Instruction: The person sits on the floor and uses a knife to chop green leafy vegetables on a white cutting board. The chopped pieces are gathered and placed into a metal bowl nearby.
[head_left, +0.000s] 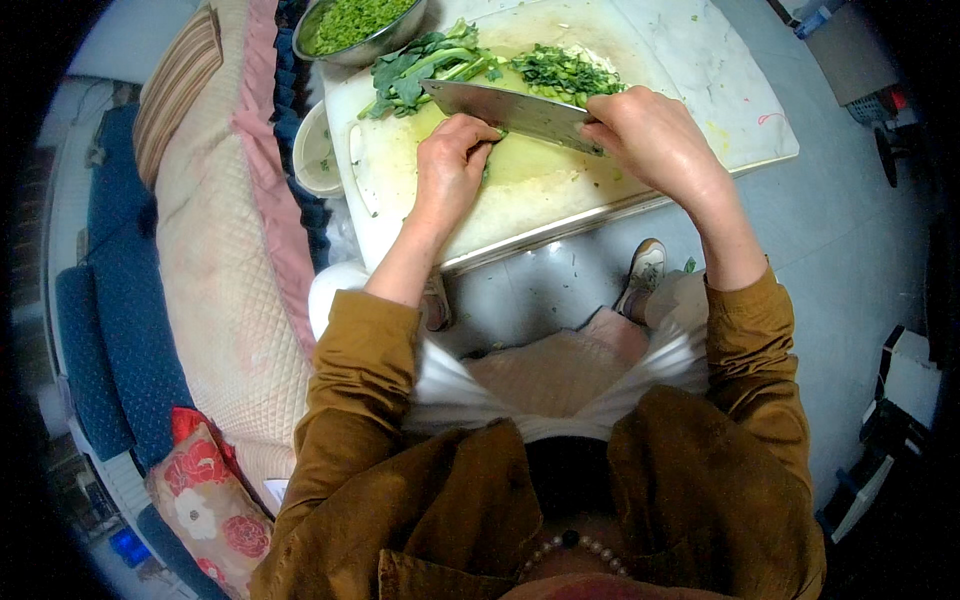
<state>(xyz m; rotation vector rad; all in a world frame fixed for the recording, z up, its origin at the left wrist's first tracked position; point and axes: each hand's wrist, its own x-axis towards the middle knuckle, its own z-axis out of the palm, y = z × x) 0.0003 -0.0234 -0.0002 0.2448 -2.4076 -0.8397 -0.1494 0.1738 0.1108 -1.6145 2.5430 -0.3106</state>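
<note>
My right hand (645, 135) grips a broad steel cleaver (517, 111) by its handle, the blade slanting left over the cutting board (540, 176). Beside the blade, my left hand (454, 154) rests on the board with curled fingers. Bits of a leafy green piece (487, 171) show at its fingertips and under the thumb; the rest is hidden by the hand. Whole leafy stalks (427, 67) lie beyond the cleaver on the left. A heap of chopped greens (566, 73) sits behind the blade on the right.
A metal bowl (360, 30) of finely chopped greens stands at the far left. Near the table's left edge is a pale tub (316, 154). The marble-patterned table (739, 97) extends right. A quilt-covered sofa (217, 255) lines my left; my shoe (643, 270) is below.
</note>
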